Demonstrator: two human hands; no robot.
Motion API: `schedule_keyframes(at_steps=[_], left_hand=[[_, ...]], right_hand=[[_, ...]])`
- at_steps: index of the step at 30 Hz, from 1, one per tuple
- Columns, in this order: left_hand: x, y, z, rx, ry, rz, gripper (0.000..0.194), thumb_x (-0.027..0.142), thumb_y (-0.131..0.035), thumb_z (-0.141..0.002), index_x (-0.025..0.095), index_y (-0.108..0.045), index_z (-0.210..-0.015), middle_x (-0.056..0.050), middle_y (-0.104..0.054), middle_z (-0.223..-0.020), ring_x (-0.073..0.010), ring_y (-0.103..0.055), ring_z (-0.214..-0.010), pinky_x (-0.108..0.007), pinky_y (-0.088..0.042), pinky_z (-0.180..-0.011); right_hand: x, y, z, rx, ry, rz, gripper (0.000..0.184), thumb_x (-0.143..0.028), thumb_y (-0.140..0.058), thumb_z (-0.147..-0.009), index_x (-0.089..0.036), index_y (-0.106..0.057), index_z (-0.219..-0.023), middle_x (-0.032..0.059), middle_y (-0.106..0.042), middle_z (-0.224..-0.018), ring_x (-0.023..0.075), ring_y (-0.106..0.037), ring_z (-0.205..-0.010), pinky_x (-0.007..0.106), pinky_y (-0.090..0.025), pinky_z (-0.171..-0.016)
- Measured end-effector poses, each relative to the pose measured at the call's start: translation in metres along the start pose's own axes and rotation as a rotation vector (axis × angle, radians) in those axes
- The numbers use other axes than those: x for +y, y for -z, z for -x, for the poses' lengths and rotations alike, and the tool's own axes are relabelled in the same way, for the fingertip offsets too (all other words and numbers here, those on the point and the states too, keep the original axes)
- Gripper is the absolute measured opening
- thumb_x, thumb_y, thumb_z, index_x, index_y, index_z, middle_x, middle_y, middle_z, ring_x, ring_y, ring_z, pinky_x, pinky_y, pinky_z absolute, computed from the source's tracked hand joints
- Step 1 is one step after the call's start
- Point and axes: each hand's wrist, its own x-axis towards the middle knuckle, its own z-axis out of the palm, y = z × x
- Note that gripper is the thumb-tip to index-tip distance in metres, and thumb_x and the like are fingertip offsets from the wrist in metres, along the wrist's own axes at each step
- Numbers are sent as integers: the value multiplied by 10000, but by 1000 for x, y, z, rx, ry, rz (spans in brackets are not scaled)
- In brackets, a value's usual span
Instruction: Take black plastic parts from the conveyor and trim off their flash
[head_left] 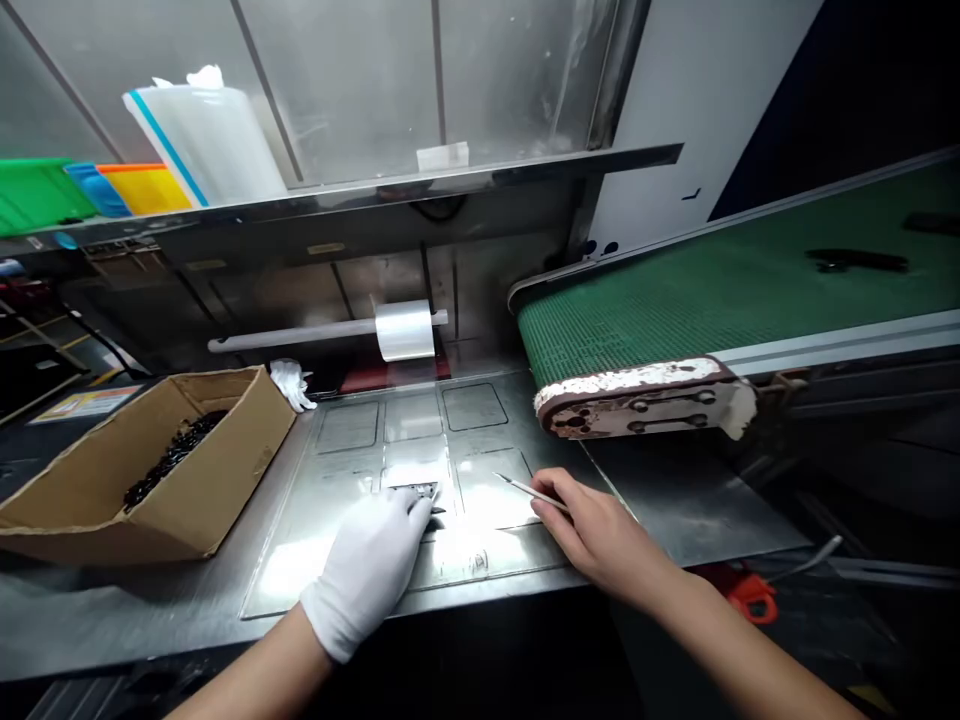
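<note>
My left hand, in a white glove, is closed around a small dark part at the front of the metal plate; the fingers hide most of it. Clear film runs down the plate from a roll to that part. In my bare right hand, a slim, pale, pointed tool is pinched like a pen. Its tip points left, over an outlined square on the plate and apart from the dark part; whether it is a craft knife I cannot tell.
A cardboard box with black parts stands left. At right, a green conveyor belt overhangs the bench, carrying a black part. A shelf crosses the back. An orange-handled tool lies lower right.
</note>
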Motion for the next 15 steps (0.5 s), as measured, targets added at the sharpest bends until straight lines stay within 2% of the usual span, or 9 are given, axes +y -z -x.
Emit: schedule_keyframes(at_steps=[4,7,9,11,15], left_hand=[[19,-2,25,38,36,115,265,125,-424,-1026,189,-671,-1101,-86,-651,-994,-277,-579,-865,-466,-494,-779],[16,4,35,92,67,258,209,162,-461,-1022,209,-663,-1050,-59,-650,-963,-243,-583,-868,-435,-496,-780],[2,8,39,146,115,346,180,199,-487,-1033,218,-664,-1063,-45,-663,-983,-214,-599,-898,-408,-508,-817],[-18,11,41,209,188,401,177,208,-516,-1032,217,-671,-1117,-50,-680,-1071,-206,-616,-997,-399,-515,-905],[-53,8,37,252,286,450,227,245,-598,-1002,251,-692,-1209,-39,-641,-1333,-218,-558,-1290,-404,-453,-1125]], right_hand=[[-20,-3,-10,-88,52,-96,222,-337,-409,-1112,-264,-571,-1244,11,-672,-1167,171,-632,-1073,336,-491,-924],[-29,-11,-25,-121,149,-82,274,-272,-437,-1088,-233,-591,-1312,36,-671,-1216,179,-637,-1120,341,-497,-964],[-35,-17,-37,-164,204,-28,306,-268,-450,-1087,-244,-604,-1350,31,-670,-1228,179,-656,-1085,338,-513,-931],[-43,-24,-49,-209,248,61,322,-275,-461,-1085,-273,-627,-1361,22,-667,-1228,179,-677,-1004,330,-518,-822],[-68,-35,-74,-299,327,241,360,-247,-469,-1073,-320,-652,-1375,12,-670,-1185,180,-670,-873,323,-435,-678]])
